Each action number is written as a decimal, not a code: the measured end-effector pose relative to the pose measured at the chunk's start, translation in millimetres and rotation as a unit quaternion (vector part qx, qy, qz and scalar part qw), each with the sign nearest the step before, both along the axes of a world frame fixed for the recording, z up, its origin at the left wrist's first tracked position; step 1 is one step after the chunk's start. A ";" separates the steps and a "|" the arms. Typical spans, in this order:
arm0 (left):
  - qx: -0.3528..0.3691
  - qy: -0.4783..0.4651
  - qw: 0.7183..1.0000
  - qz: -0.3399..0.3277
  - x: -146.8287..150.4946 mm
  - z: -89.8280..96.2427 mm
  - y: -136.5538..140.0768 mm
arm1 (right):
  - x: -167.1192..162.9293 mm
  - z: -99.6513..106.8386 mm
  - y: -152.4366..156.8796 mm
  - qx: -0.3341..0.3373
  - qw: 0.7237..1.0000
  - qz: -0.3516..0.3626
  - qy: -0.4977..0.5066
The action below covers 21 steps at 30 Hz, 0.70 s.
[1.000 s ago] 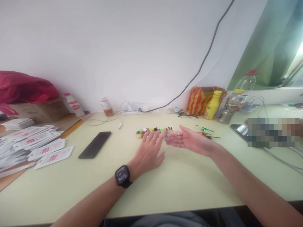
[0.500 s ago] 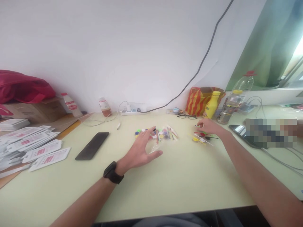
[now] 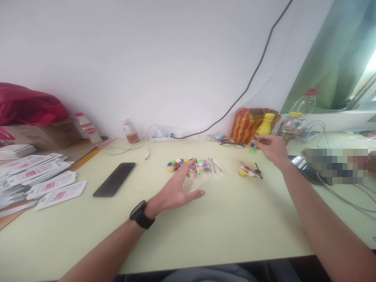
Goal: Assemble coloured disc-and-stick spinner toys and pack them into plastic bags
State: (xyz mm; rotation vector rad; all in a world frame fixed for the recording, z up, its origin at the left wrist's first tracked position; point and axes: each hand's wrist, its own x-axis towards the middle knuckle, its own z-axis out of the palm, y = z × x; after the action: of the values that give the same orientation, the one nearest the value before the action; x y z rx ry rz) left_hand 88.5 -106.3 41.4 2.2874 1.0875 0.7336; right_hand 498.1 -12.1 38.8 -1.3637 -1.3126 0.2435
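Note:
My left hand (image 3: 178, 188), with a dark watch (image 3: 142, 214) on its wrist, has its thumb and fingers spread. It hovers at the near edge of several small coloured round pieces (image 3: 170, 168) and thin coloured sticks (image 3: 217, 166). A clear plastic bag (image 3: 199, 182) lies by the fingers. My right hand (image 3: 272, 148) is raised by the yellow bottle, pinching a small blue and green piece (image 3: 253, 148) whose exact kind is too small to tell. Below it lies a little group of yellow, red, white and black sticks with round parts (image 3: 249, 171).
A black phone (image 3: 114, 179) and white tags (image 3: 58, 195) lie at left. At the back stand bottles (image 3: 129, 131), a power strip (image 3: 164, 136), glasses (image 3: 232, 144), a striped bag (image 3: 242, 125) and a yellow bottle (image 3: 266, 124). A dark device with cables (image 3: 302, 168) sits at right.
My right hand has lifted up and to the right from the small stick group, carrying the blue and green piece. My left hand stays spread and has shifted only slightly.

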 end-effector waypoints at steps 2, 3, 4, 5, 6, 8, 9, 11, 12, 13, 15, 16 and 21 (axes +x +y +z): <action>0.011 0.005 1.000 0.004 1.0 -1.5 -1.0 | -16.9 7.7 -5.5 0.050 0.992 0.055 0.098; 0.020 0.009 1.000 0.007 1.4 -2.8 -1.3 | -27.0 11.2 -8.5 0.066 0.987 0.080 0.124; 0.029 0.012 0.999 0.011 1.7 -4.2 -1.4 | -38.1 14.4 -12.1 0.079 0.978 0.114 0.153; 0.038 0.017 0.999 0.016 2.0 -5.8 -1.4 | -49.8 17.4 -16.4 0.085 0.969 0.151 0.174; 0.044 0.021 0.999 0.021 2.2 -7.3 -1.4 | -61.8 20.3 -21.4 0.093 0.963 0.175 0.183; 0.050 0.027 0.998 0.031 2.8 -9.4 -1.2 | -85.0 26.0 -33.9 0.089 0.960 0.207 0.166; 0.051 0.028 0.998 0.033 3.1 -10.0 -1.3 | -95.5 29.1 -41.0 0.086 0.962 0.215 0.148; 0.055 0.027 0.997 0.036 3.9 -9.9 -1.9 | -112.1 35.9 -55.0 0.095 0.967 0.212 0.104; 0.057 0.024 0.997 0.036 4.2 -9.4 -2.2 | -117.8 39.2 -61.1 0.109 0.971 0.199 0.074; 0.056 0.018 0.998 0.037 4.3 -8.8 -2.5 | -121.5 42.2 -66.0 0.130 0.975 0.177 0.041; 0.037 -0.006 0.999 0.035 3.8 -7.2 -2.1 | -123.6 45.7 -71.1 0.179 0.975 0.130 -0.011; 0.016 -0.026 0.999 0.027 3.2 -6.2 -1.3 | -122.1 45.9 -71.2 0.202 0.973 0.108 -0.025; -0.155 -0.159 0.973 -0.067 -1.3 5.0 6.5 | -104.6 34.5 -56.9 0.231 0.971 0.056 0.004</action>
State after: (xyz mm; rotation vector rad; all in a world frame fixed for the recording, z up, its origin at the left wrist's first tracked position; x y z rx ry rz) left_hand 87.2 -99.8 46.3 1.8816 0.8240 0.7809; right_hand 393.5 -69.0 73.3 -0.8944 -1.3389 0.0137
